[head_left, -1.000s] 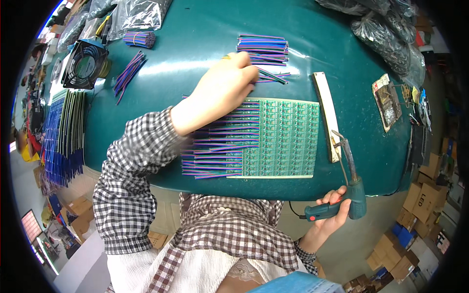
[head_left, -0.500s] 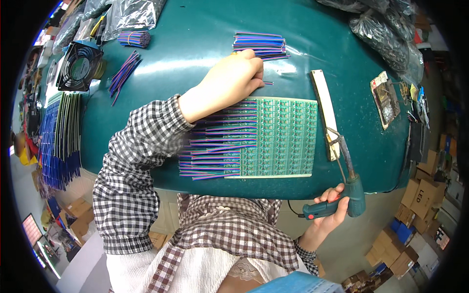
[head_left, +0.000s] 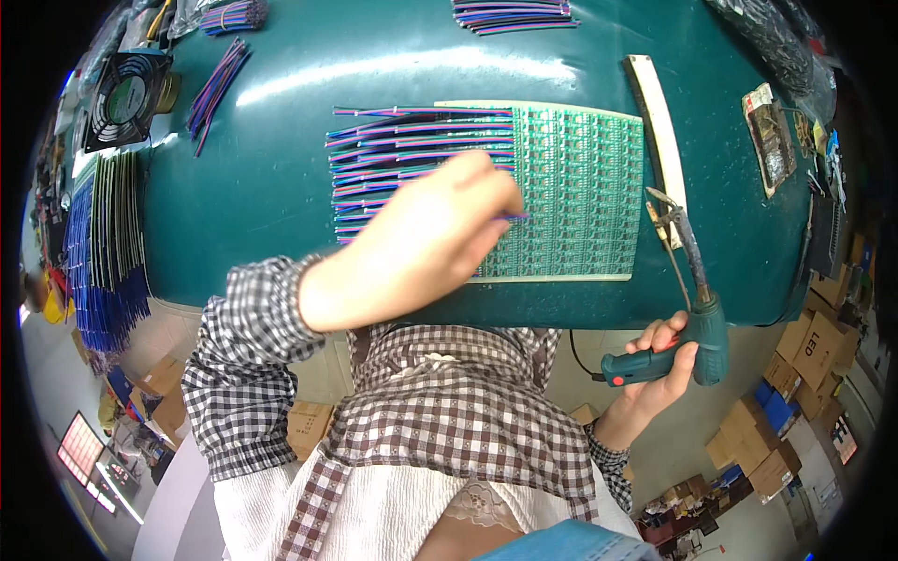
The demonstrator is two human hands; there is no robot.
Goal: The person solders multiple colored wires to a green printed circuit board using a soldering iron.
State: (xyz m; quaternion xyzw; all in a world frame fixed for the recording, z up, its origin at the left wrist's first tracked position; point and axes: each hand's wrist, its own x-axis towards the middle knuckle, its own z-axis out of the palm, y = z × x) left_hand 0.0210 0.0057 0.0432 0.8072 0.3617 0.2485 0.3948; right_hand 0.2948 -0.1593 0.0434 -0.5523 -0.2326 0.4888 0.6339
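Observation:
My left hand hovers over the left part of a green circuit board panel, its fingers pinched on a short multicoloured wire whose end pokes out past the fingertips. Rows of blue, pink and black wires lie across the panel's left side and stick out beyond its edge. My hand covers some of them. My right hand grips a green soldering gun by its handle at the table's front edge. The gun's tip points up, beside a long pale strip.
Loose wires lie at the back, with a tied bundle and a small pile to the left. A black fan stands beside stacked wired panels. A solder-stained pad and plastic bags sit at right.
My left hand has come from the wire pile at the back toward me, over the panel, with a wire in its fingers. My right hand still holds the soldering gun. The whole view has shifted.

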